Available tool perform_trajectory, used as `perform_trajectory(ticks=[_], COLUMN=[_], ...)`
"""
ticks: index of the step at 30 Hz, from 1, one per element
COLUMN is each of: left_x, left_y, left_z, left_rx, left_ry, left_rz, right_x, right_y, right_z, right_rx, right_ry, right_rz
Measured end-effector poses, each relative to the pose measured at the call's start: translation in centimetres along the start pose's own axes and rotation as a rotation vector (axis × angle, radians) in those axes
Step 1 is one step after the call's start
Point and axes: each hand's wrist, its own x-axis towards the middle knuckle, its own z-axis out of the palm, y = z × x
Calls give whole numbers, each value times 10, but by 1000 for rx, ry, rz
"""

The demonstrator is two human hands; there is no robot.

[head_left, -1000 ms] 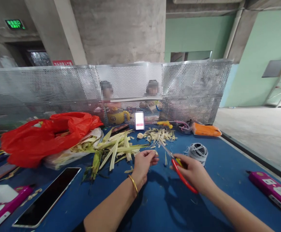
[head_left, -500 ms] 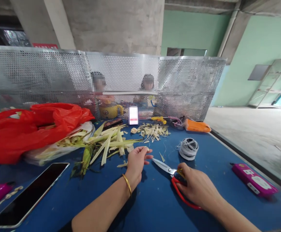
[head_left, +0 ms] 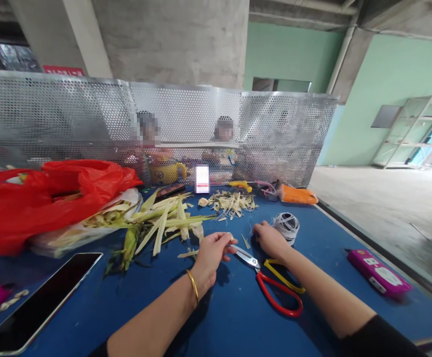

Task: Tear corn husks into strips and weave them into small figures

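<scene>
Near the middle of the blue table, my left hand (head_left: 214,253), with a gold bangle at its wrist, pinches a small pale piece (head_left: 231,238), probably corn husk. Scissors (head_left: 251,259) with one red and one yellow handle lie on the table, blades partly apart, their tips beside my left fingers. Beyond them, my right hand (head_left: 271,241) reaches to the tabletop with fingers curled together; what they hold, if anything, is hidden. Close behind that hand is a ball of grey-white string (head_left: 287,227). A thin green sliver (head_left: 245,241) lies between the hands.
Corn husks (head_left: 167,218) and a heap of shreds (head_left: 232,203) lie behind my left hand. A red plastic bag (head_left: 63,198) and a phone (head_left: 44,302) occupy the left. A purple packet (head_left: 379,272) lies right. Perforated metal panels (head_left: 186,114) stand at the back, people behind.
My right hand has let go of the scissors and moved forward and left, near the string ball. The scissors now rest on the table. My left hand keeps its pinch.
</scene>
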Motion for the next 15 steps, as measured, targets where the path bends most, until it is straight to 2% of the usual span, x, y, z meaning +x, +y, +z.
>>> perform_trajectory(ticks=[5, 15], left_x=[0, -4], left_y=[-1, -3], left_z=[0, 2], left_rx=[-22, -38], left_ry=[-19, -22], left_rz=[-38, -79], right_x=[5, -7], right_y=[8, 11], right_z=[4, 17], right_rx=[124, 390], right_ry=[-3, 128], right_rz=[19, 1])
